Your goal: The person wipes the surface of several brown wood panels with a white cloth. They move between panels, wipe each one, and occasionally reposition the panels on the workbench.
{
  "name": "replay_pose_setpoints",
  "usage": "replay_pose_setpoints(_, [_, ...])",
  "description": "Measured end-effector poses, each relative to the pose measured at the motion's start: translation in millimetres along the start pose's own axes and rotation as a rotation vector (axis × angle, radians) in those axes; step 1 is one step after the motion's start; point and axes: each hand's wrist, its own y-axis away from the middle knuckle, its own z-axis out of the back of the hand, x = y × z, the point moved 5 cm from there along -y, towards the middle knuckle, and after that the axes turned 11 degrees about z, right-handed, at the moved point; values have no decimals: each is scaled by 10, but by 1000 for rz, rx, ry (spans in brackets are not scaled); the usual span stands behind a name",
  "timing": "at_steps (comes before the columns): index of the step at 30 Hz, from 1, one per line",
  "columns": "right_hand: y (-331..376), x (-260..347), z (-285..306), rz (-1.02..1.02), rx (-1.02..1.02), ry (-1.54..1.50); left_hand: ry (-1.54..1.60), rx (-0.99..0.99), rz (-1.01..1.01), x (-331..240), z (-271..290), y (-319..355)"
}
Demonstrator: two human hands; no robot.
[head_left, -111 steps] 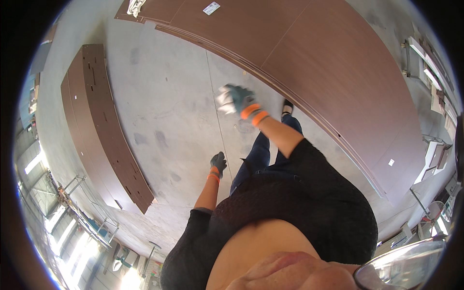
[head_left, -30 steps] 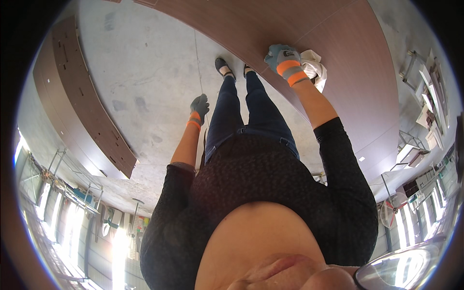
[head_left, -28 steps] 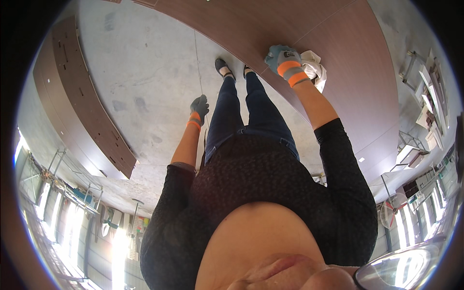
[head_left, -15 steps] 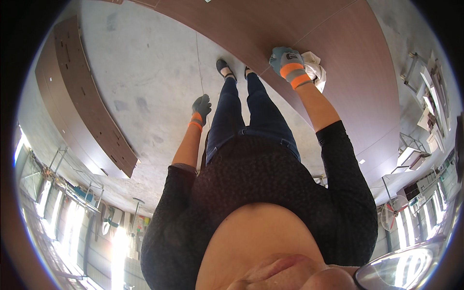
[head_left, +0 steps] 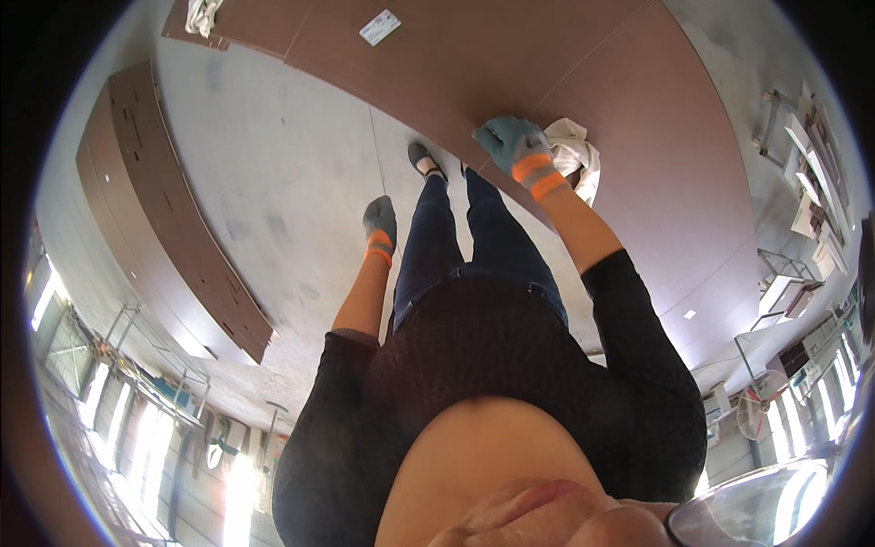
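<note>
My right hand [head_left: 512, 144], in a grey-blue glove with an orange and grey cuff, is closed over the large brown panel [head_left: 638, 155]. A crumpled white cloth [head_left: 576, 153] bunches out from beside and under it; the fist hides the gripped part. My left hand [head_left: 380, 219], gloved the same way, hangs beside my left leg above the grey floor. Its fingers are curled in, and nothing shows in them. A white label [head_left: 379, 27] lies on the panel ahead of my right hand.
Another white cloth [head_left: 202, 15] lies at the panel's far left end. A stack of brown boards [head_left: 159, 210] rests on the left. Pale board pieces [head_left: 811, 173] and a metal frame stand at the right, near a fan [head_left: 753, 412].
My right hand and the white cloth have slid left across the panel. My left hand's fingers have curled in further. The view has shifted, so the label and the far cloth show more.
</note>
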Motion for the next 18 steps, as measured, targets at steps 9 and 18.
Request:
replay_pose_setpoints(9, [1326, -903, 454, 289, -481, 458, -87, -257, -1041, -3210, -575, 863])
replay_pose_setpoints(18, [548, -246, -412, 591, -245, 381, -62, -84, -1408, -5597, -2209, 1174])
